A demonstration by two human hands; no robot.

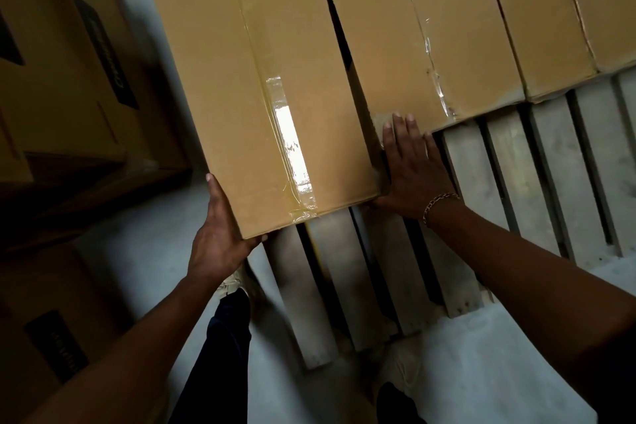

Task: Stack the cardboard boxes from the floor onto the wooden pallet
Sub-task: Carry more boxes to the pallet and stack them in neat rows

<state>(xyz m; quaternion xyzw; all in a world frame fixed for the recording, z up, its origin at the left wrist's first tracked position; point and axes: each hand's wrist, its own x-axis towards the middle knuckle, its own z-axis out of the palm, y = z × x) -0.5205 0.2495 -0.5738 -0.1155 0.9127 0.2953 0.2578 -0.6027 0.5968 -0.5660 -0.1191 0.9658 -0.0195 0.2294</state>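
Taped cardboard box (261, 97) is held between both hands over the left end of the wooden pallet (509, 162). Left hand (216, 238) grips its near left corner, fingers hooked under. Right hand (413, 172) presses flat, fingers straight, against its right side. Neighbouring box (413, 38) stands close alongside; bare slats lie to the right. Plain brown card, clear tape along the top.

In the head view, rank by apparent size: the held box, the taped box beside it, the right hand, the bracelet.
1. held box, though nearest the camera
2. neighbouring taped box, cut off by the frame
3. right hand
4. bracelet
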